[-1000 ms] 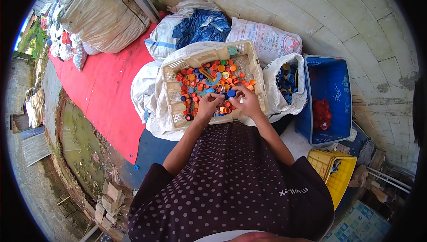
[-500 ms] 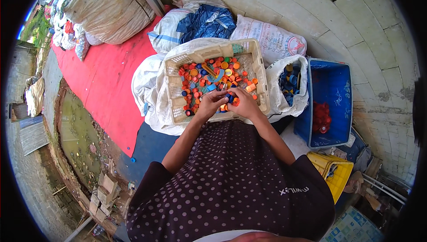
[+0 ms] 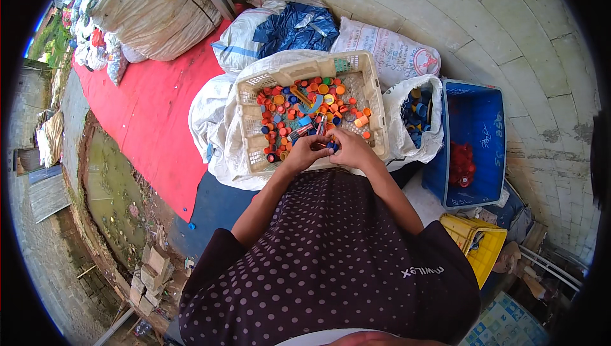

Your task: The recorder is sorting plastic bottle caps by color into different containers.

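Observation:
A cream plastic crate (image 3: pixel 252 117) stands in front of me, strewn with loose bottle caps (image 3: pixel 278 99), mostly orange and red with some blue and yellow. Over its near edge, my left hand (image 3: pixel 303 154) and my right hand (image 3: pixel 351 149) meet with fingers closed. Pinched between their fingertips is a small dark blue bottle cap (image 3: pixel 332 147), partly hidden by the fingers. Just beyond my fingers, a light blue piece (image 3: pixel 305 121) and a curved blue strip (image 3: pixel 316 103) lie among the caps. Some caps near the hands are covered from view.
Right of the crate, a white sack (image 3: pixel 434 139) holds blue caps; beside it a blue bin (image 3: pixel 474 196) contains red pieces. A yellow crate (image 3: pixel 490 254) lies nearer me. Stuffed sacks (image 3: pixel 388 50) line the block wall. A red sheet (image 3: pixel 146 110) covers ground at left.
Both hands have drawn closer together and slightly lower, toward the crate's near edge. The dark blue cap has moved down with the fingers. The crate appears almost unmoved.

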`<action>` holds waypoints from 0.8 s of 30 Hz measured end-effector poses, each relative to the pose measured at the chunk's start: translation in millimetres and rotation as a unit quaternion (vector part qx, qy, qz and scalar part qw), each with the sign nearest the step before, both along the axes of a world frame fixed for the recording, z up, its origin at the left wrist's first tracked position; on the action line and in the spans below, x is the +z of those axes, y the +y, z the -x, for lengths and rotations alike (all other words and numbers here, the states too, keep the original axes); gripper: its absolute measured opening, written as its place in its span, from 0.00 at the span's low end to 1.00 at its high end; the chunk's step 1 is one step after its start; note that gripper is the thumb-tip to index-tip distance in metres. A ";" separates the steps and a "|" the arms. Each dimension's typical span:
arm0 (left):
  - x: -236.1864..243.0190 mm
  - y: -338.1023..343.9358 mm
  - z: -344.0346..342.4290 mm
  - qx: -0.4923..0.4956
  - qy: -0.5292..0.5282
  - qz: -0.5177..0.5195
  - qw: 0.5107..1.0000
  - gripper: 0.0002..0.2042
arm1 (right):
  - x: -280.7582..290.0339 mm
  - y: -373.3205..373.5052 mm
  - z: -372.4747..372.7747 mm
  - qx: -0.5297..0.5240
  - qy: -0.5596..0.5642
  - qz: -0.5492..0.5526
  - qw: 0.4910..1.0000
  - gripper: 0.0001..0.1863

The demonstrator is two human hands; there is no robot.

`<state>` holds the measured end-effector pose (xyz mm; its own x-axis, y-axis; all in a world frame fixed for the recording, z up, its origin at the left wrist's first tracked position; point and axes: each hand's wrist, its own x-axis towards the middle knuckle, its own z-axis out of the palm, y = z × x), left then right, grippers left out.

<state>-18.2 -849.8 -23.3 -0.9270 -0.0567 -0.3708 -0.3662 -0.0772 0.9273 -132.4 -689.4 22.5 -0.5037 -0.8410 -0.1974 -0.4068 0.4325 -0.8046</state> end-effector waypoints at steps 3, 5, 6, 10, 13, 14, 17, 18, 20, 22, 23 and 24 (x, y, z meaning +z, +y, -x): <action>-7.0 -3.8 -3.1 -0.008 -0.005 0.003 1.000 0.19 | -2.7 -2.6 -2.7 0.044 0.069 0.007 0.997 0.27; -11.9 -4.0 -7.1 0.006 0.005 -0.017 1.000 0.19 | 0.0 -8.0 -7.3 0.045 0.070 0.000 0.996 0.29; -9.8 -5.1 -7.5 0.016 0.000 0.005 1.000 0.18 | -2.9 -10.2 -8.5 0.048 0.070 -0.001 0.996 0.29; -3.0 -9.6 -15.5 0.061 -0.010 0.019 0.998 0.17 | -7.0 -21.3 -12.4 0.057 0.069 0.023 0.996 0.28; -11.1 -22.5 -23.6 0.147 0.020 -0.077 0.986 0.17 | -11.2 -29.6 -3.7 0.055 -0.010 0.044 0.997 0.29; -12.3 -24.4 -30.5 0.205 0.035 -0.126 0.970 0.17 | -15.1 -32.3 3.8 0.040 -0.094 0.053 0.993 0.30; -9.8 -36.0 -41.3 0.294 0.024 -0.131 0.946 0.17 | -34.1 -34.6 41.5 -0.001 -0.022 -0.100 0.995 0.29; -6.9 -40.6 -45.3 0.296 0.018 -0.149 0.943 0.17 | -48.2 -33.6 53.8 -0.002 -0.024 -0.099 0.995 0.29; 0.4 -44.2 -50.2 0.305 0.029 -0.170 0.936 0.17 | -79.9 -32.7 71.5 0.008 0.089 -0.229 0.969 0.27; 4.4 -45.3 -56.7 0.330 0.045 -0.193 0.923 0.17 | -100.5 -37.3 71.3 0.025 0.113 -0.281 0.953 0.27; 6.1 -45.1 -59.3 0.330 0.046 -0.189 0.924 0.17 | -109.5 -40.7 71.1 0.042 0.138 -0.335 0.931 0.26; 7.9 -45.0 -61.7 0.334 0.051 -0.188 0.922 0.17 | -118.9 -42.4 66.8 0.050 0.152 -0.340 0.927 0.26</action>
